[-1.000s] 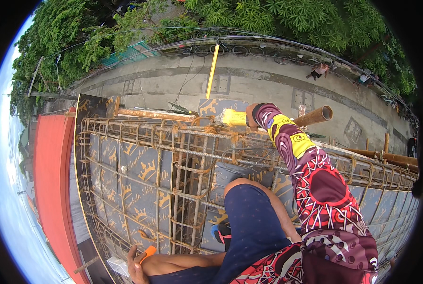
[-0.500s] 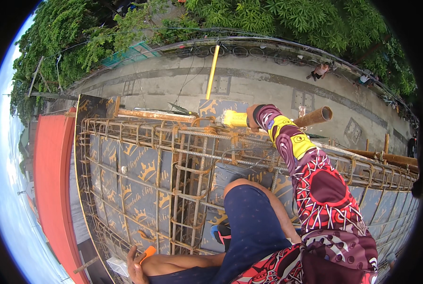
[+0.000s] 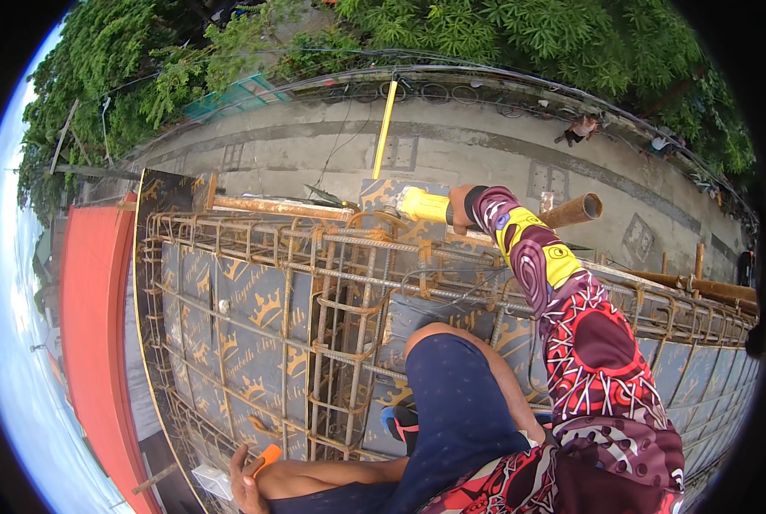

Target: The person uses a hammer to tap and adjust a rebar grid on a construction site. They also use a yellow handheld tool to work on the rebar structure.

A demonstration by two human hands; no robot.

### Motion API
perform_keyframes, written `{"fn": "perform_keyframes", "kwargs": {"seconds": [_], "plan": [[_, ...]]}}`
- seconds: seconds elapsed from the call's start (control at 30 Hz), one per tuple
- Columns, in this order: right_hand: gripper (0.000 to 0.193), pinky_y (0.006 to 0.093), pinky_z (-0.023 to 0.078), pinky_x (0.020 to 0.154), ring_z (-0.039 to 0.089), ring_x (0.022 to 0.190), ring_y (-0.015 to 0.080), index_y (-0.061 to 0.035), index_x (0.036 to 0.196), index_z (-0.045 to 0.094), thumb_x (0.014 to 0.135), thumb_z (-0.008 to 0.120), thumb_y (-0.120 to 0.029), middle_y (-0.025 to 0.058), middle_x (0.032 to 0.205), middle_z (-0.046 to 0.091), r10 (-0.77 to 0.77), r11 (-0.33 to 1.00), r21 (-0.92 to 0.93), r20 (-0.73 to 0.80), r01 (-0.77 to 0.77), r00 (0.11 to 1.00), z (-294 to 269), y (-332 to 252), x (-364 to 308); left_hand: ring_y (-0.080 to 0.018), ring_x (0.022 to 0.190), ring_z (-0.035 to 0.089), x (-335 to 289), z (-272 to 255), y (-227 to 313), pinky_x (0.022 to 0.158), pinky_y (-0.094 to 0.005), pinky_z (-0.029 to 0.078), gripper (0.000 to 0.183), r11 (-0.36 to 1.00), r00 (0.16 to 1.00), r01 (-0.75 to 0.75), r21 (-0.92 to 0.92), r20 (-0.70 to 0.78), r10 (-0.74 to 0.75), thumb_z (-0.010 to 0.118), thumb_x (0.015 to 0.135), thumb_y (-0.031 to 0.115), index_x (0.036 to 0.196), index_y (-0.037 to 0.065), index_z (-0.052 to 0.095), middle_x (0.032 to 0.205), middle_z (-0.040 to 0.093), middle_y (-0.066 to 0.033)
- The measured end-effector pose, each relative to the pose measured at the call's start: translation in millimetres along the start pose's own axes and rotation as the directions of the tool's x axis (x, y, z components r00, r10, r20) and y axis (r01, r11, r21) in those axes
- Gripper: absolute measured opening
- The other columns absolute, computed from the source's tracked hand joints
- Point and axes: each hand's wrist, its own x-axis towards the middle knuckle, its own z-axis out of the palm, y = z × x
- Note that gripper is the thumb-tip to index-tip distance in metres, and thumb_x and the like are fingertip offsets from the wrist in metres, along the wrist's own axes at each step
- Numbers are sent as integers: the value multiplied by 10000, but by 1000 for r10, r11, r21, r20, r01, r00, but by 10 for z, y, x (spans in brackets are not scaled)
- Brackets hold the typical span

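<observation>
My right arm, in a patterned sleeve, reaches forward to the far edge of the formwork. There my right hand (image 3: 461, 209) is closed round the rear of a yellow power tool (image 3: 426, 205), which looks like an angle grinder. Its front end lies over the edge of a dark panel (image 3: 406, 194), beside the rebar cage (image 3: 348, 283). My left hand (image 3: 247, 484) rests by my bent left knee at the lower left. Its fingers are closed on a small flat orange object (image 3: 268, 458) whose kind I cannot make out.
Rusty pipes (image 3: 571, 211) jut out beyond the far edge. Below lies a concrete street (image 3: 485, 146), with a person (image 3: 581, 128) and parked bicycles. A yellow pole (image 3: 385, 128) rises there. A red wall (image 3: 100, 317) stands left; loose wire crosses the rebar.
My right hand and the yellow tool have shifted slightly left, and the tool's angle has turned a little. The right sleeve has swung slightly right. My left hand looks unmoved.
</observation>
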Motion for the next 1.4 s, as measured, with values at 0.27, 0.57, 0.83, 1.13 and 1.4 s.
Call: {"fn": "perform_keyframes", "kwargs": {"seconds": [0.27, 0.57, 0.83, 1.13, 1.4], "plan": [[566, 382, 559, 753, 710, 829, 321, 24, 985, 703, 541, 857, -289, 211, 927, 718, 8, 821, 548, -293, 161, 956, 24, -100, -253, -312, 1245, 531, 112, 33, 47, 1074, -424, 374, 665, 977, 993, -110, 185, 52, 102, 638, 896, 532, 1193, -63, 637, 1349, 551, -218], [461, 358, 538, 628, 646, 666, 215, 55, 954, 604, 623, 847, -156, 132, 835, 665, -148, 1, 908, -415, 420, 898, -390, -1620, -795, -258, 1124, 627, 1377, 799, 992, 983, -356, 469, 355, 949, 962, -199, -245, 138, 237, 735, 879, 192, 1140, -41, 674, 1196, 658, -190], [299, 343, 506, 576, 604, 610, 178, 20, 894, 618, 693, 793, -116, 86, 779, 640, -172, -227, 892, -432, 391, 885, -686, -3007, -1420, -155, 888, 634, 1755, 887, 1019, 820, -301, 497, 369, 904, 976, -115, -411, 124, 180, 744, 856, 202, 1093, -72, 674, 981, 702, -125], [274, 344, 516, 549, 620, 595, 199, 16, 918, 601, 735, 766, -104, 91, 743, 624, -186, -188, 877, -474, 442, 861, -423, -3809, -1521, -117, 801, 625, 1628, 483, 643, 748, -264, 491, 387, 839, 983, 32, -543, 168, 71, 778, 809, 167, 1084, -86, 677, 914, 690, -66], [245, 337, 521, 526, 636, 594, 207, 21, 898, 602, 747, 760, -91, 95, 738, 625, -219, -115, 918, -395, 379, 892, -149, -4212, -1439, -68, 780, 562, 1571, 448, 150, 723, -242, 432, 331, 508, 964, 212, -835, 264, 31, 758, 835, 142, 1109, -33, 697, 892, 675, 3]]}}
